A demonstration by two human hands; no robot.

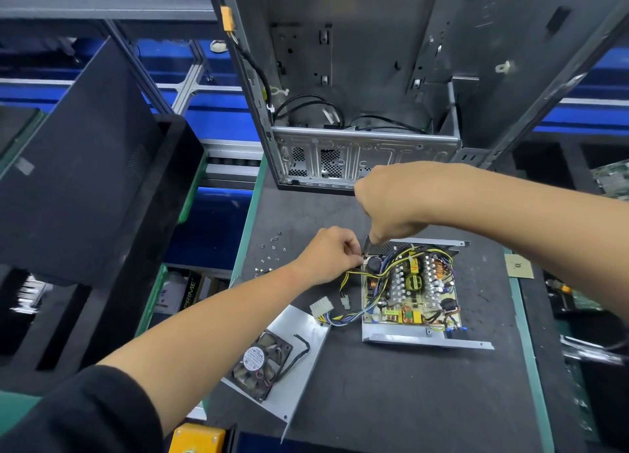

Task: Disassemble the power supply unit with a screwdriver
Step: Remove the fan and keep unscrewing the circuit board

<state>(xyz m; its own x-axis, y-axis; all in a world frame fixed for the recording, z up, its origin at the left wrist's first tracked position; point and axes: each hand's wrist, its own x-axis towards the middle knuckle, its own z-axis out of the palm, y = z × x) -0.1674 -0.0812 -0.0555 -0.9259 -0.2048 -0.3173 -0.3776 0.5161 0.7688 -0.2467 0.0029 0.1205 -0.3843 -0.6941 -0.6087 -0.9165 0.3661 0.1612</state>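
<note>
Right, nearest you: the bent grey sheet-metal cover with the black fan (272, 360) is already off and lying on the black mat (408, 401), just left of the unit. Beyond it, the open grey steel power supply tray (425, 340) still holds its green circuit board packed with coils and heatsinks (408, 292), so I'd call the job roughly halfway: lid and fan done, board and wire loom left. Your left hand (326, 255) is curled, fingertips pinching the yellow-and-black wire bundle (354, 275) at the tray's far-left corner. Your right hand (391, 200) is fisted above that same corner, closed around what I take to be the screwdriver; its silver shaft (367, 246) drops just beside your left fingertips. Tip contact is hidden. Loose small silver screws (270, 251) sit on the mat left of your hands. Farther back stands the stripped grey computer case (357, 78).
</note>
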